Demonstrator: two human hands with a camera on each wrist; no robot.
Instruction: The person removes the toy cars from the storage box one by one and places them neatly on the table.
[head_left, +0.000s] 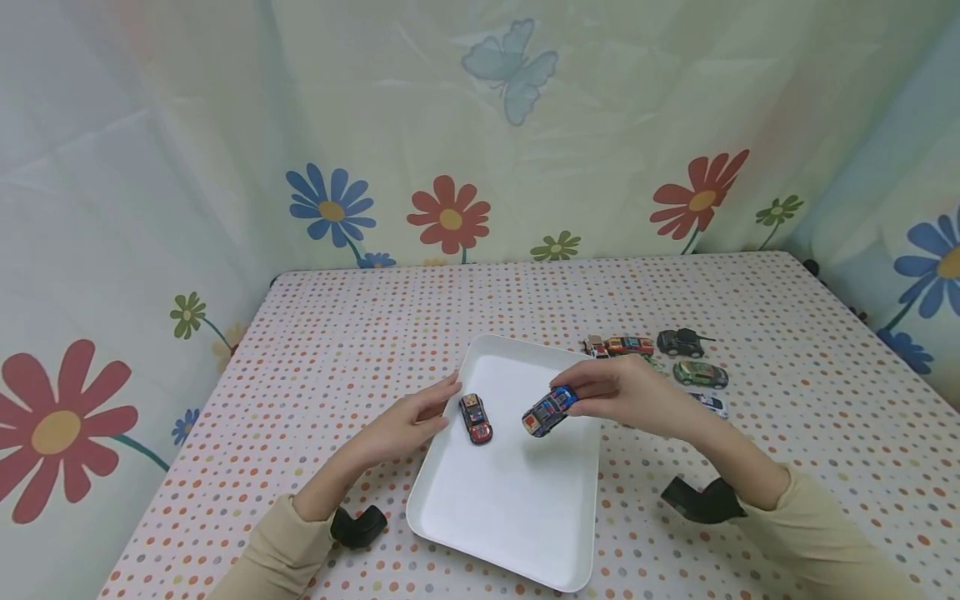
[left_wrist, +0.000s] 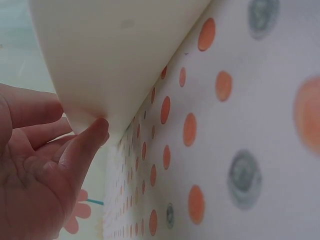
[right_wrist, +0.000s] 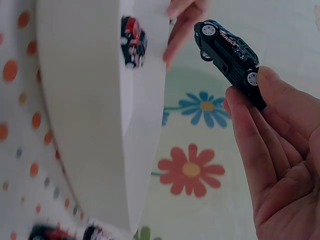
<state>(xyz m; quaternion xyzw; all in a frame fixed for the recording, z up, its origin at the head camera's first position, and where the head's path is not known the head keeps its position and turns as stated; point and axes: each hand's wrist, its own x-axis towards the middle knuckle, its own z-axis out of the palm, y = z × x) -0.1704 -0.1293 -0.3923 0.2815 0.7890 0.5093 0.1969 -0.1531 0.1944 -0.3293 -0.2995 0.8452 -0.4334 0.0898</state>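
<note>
My right hand [head_left: 633,396] pinches the rear end of a blue and black toy car [head_left: 550,411] between thumb and fingers, above the white tray [head_left: 510,517]. Seen from the right wrist, this toy car [right_wrist: 227,52] shows its dark side with white wheels, tilted in the air. My left hand [head_left: 408,421] grips the tray's left rim; in the left wrist view its thumb [left_wrist: 90,147] presses the outer wall. A red and black toy car [head_left: 476,418] lies inside the tray by the left wall.
Right of the tray, several toy vehicles lie on the dotted tablecloth [head_left: 360,333]: a red-yellow car [head_left: 630,345], a black vehicle with a barrel [head_left: 681,342], a green car [head_left: 701,374] and a white-blue car [head_left: 709,404]. A flowered curtain [head_left: 585,167] hangs behind the table.
</note>
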